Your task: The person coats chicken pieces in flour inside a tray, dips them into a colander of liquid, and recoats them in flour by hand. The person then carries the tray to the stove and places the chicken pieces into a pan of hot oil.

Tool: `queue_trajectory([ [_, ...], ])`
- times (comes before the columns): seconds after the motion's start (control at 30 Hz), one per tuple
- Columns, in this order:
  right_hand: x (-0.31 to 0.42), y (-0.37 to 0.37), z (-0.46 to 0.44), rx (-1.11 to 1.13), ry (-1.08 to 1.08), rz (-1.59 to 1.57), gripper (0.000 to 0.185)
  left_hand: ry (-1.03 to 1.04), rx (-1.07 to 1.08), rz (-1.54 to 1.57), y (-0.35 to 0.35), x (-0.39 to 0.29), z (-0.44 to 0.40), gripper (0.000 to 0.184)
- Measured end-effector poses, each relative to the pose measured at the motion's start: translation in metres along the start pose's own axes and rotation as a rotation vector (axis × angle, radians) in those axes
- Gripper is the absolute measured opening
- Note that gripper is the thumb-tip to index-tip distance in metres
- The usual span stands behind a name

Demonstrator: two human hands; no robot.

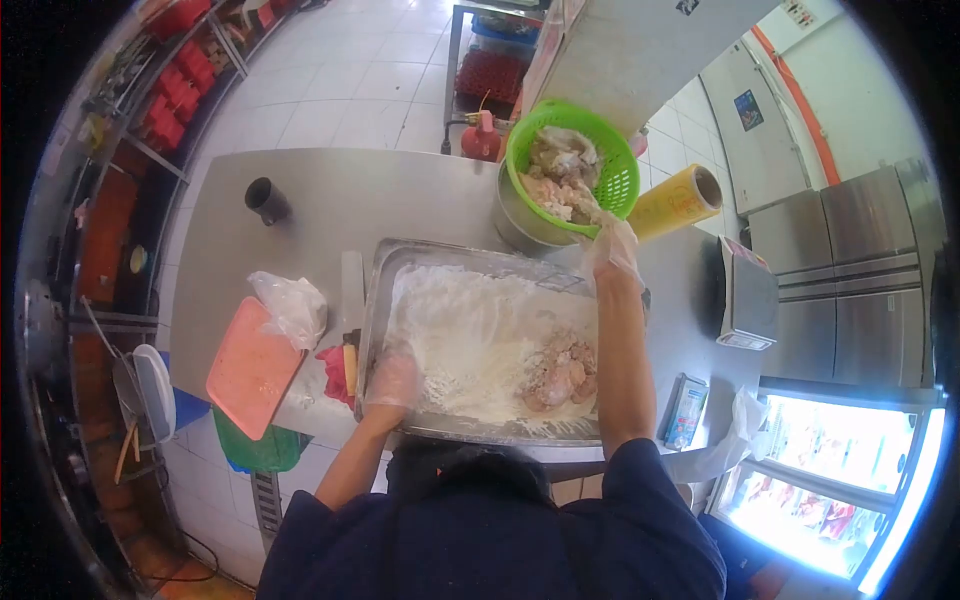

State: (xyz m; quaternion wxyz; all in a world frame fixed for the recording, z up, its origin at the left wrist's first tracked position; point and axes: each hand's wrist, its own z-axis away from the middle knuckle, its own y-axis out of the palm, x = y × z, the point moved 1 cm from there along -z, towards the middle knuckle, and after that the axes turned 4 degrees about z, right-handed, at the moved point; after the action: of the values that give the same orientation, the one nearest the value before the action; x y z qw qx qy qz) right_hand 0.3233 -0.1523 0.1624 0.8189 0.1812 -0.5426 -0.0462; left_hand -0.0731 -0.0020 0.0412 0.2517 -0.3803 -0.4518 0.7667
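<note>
A large metal tray point(480, 252) holds white flour point(455, 310), with a pile of floured raw chicken point(562, 375) at its right side. My left hand point(394, 380), in a clear plastic glove, is at the tray's left end, by the flour; blur hides its fingers. Beyond the tray, a green colander point(622, 180) of raw chicken point(562, 165) rests tilted on a metal pot point(520, 222). At the colander's near rim, my gloved right hand point(613, 250) is closed on a pale piece of raw chicken point(592, 208); its fingertips are partly hidden.
A pink cutting board point(250, 365), a plastic bag point(290, 310) and a dark cup point(267, 201) occupy the table's left side. Right of the pot lies a roll of plastic wrap point(675, 205). A scale point(748, 295) stands at the right edge, near a lit display fridge point(840, 440).
</note>
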Motion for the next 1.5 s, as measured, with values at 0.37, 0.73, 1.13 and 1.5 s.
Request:
queue_trajectory([
  [0.37,-0.017,-0.008,0.011,-0.164,0.029,-0.016,0.035,-0.036,0.191,0.096,-0.02,-0.005,0.012,0.035],
  [0.73,-0.031,-0.032,0.0,-0.092,-0.045,-0.002,0.024,-0.027,0.089,0.098,-0.024,0.0,0.015,0.025],
  [1.13,0.025,-0.111,0.166,-0.251,-0.599,1.017,0.021,0.249,-0.23,-0.033,0.013,0.013,-0.01,0.029],
  [1.5,0.027,-0.183,0.195,0.102,-1.132,1.502,0.04,0.031,0.063,-0.009,-0.017,-0.001,-0.033,0.028],
])
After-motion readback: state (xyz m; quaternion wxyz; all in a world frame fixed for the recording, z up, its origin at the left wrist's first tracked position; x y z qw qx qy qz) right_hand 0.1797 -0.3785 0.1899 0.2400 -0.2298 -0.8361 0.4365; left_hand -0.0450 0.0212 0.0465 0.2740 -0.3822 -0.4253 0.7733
